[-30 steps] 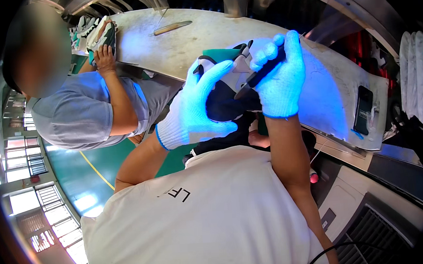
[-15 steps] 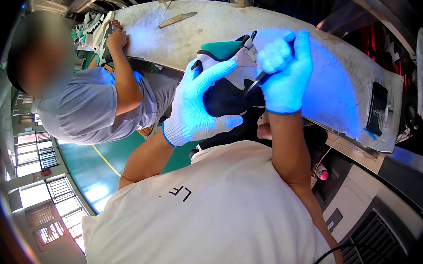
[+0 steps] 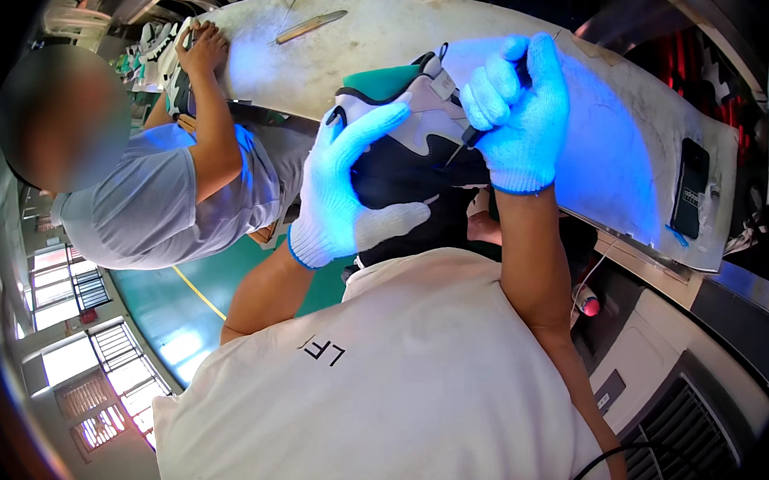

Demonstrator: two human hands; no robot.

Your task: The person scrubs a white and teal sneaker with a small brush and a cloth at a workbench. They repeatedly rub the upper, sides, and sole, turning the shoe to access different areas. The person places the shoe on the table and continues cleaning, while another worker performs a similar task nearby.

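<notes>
My left hand (image 3: 333, 195), in a white knit glove lit blue, grips a sneaker (image 3: 409, 131) by its side, thumb and fingers spread around it. The sneaker has a black and pale grey upper, a teal collar lining and a tag near the tongue. A closed fist is what my right hand (image 3: 522, 117) makes, also gloved, around a dark-handled pointed tool (image 3: 472, 136). Its thin metal tip points down and left, close to the sneaker's black side; whether it touches I cannot tell. The glove hides most of the handle.
A pale worktop (image 3: 371, 25) curves behind the sneaker, with a wooden-handled knife (image 3: 311, 26) at its far side. At right lies a black phone (image 3: 689, 188). A co-worker (image 3: 152, 184) sits at left, hands on another shoe. A pink-ended bottle (image 3: 587, 305) is below the worktop.
My left hand and the sneaker have shifted a little left in view. The tool's tip now shows sharper beside the sneaker. The co-worker's hands have moved on their shoe.
</notes>
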